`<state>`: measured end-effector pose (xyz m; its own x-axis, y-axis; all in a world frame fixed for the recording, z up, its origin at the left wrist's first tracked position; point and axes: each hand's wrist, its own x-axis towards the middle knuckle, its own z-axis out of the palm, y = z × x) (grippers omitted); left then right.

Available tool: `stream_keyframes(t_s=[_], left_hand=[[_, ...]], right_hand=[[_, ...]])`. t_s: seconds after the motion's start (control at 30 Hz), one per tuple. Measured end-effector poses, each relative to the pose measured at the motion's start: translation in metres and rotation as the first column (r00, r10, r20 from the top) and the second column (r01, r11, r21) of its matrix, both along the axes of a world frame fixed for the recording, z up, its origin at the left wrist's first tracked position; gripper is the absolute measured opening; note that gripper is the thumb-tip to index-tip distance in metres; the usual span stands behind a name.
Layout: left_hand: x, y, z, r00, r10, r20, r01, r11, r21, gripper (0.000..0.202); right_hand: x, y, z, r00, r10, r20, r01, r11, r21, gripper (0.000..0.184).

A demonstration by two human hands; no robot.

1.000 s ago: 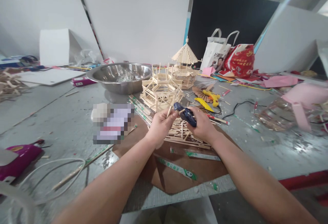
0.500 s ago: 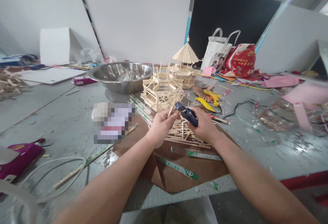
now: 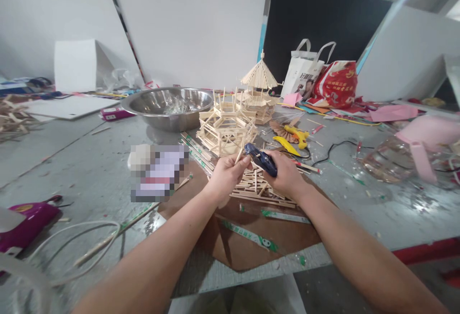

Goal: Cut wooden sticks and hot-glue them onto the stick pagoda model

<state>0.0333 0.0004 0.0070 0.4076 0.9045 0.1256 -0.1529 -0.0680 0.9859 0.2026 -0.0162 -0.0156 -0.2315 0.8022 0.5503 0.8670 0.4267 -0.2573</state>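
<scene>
Above the loose sticks (image 3: 264, 195), my left fingers (image 3: 242, 164) are pinching a stick (image 3: 239, 155) near the pliers (image 3: 265, 161) my right fingers (image 3: 281, 161) are gripping. Guessing I'm trimming lengths; next move's probably calling for a steady left hold and a firm squeeze.

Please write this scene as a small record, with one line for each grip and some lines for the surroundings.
Left grip: holds a wooden stick
Right grip: holds a dark blue hand tool
Below: loose sticks on a brown sheet
Ahead: roofless stick model; behind it, pointed-roof model
Back left: metal basin
Right: yellow glue gun
</scene>
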Motion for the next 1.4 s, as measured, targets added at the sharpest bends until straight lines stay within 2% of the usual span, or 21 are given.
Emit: stream_keyframes(t_s=[0.2, 0.37, 1.17, 1.4], left_hand=[[-0.001, 0.002, 0.001, 0.999, -0.039, -0.02, 0.039, 0.999, -0.023, 0.033], [0.0, 0.001, 0.002, 1.0, -0.011, -0.015, 0.011, 1.0, -0.029, 0.032], [-0.002, 0.008, -0.006, 0.987, 0.118, -0.111, -0.103, 0.986, 0.135, 0.026], [-0.004, 0.014, -0.012, 0.975, 0.178, -0.136, -0.16, 0.978, 0.133, 0.026]], right_hand=[[-0.002, -0.001, 0.002, 0.999, -0.033, 0.015, 0.033, 0.999, -0.015, 0.038], [-0.003, -0.002, 0.003, 0.997, -0.063, 0.035, 0.064, 0.997, -0.032, 0.035], [-0.01, -0.004, 0.006, 0.971, -0.21, 0.113, 0.222, 0.969, -0.111, 0.02], [-0.006, -0.005, 0.014, 0.917, -0.377, 0.132, 0.39, 0.915, -0.1, 0.025]])
